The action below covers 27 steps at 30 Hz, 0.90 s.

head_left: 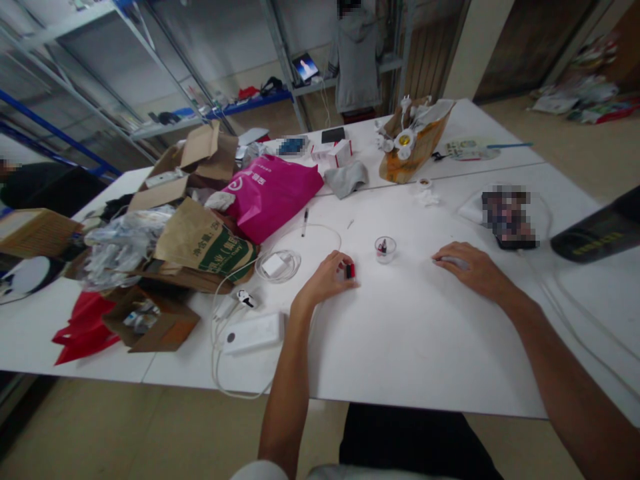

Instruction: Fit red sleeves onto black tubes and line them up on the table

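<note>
My left hand (327, 277) rests on the white table (400, 347) with its fingers curled around a small red and black object (350, 270). A small clear cup (385, 249) with a red piece inside stands just right of that hand. My right hand (470, 267) lies palm down on the table further right, fingers together over something small and pale that I cannot make out.
A pink bag (270, 193), brown paper bags (200, 243), open cardboard boxes (150, 323), white cables with a charger (275, 265) and a white power bank (253, 332) crowd the left. A dark phone (507, 217) lies at the right. A person in grey (356, 57) stands behind the table.
</note>
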Tool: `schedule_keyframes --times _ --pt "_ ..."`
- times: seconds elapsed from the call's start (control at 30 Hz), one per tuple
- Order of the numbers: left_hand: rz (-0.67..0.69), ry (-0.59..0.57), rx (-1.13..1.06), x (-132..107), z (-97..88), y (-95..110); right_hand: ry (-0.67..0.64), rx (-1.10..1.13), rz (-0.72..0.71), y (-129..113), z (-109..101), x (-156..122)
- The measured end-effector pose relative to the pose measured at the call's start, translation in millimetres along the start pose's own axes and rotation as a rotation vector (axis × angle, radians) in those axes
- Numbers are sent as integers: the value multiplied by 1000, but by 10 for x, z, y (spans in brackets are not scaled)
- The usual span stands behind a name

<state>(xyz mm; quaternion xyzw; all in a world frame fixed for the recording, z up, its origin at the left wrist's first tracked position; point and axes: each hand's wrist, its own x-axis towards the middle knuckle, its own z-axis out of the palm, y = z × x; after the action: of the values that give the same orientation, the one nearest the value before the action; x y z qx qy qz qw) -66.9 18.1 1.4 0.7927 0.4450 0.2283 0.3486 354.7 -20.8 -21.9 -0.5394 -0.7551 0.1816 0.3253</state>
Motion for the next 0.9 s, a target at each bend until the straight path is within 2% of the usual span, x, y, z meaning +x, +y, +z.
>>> schedule_keyframes --times 0.57,0.9 --pt "-34 -9 18 -1 5 -1 -30 10 40 6 -31 -11" --pt "3 5 43 -10 -11 39 -30 -7 73 13 -69 -9"
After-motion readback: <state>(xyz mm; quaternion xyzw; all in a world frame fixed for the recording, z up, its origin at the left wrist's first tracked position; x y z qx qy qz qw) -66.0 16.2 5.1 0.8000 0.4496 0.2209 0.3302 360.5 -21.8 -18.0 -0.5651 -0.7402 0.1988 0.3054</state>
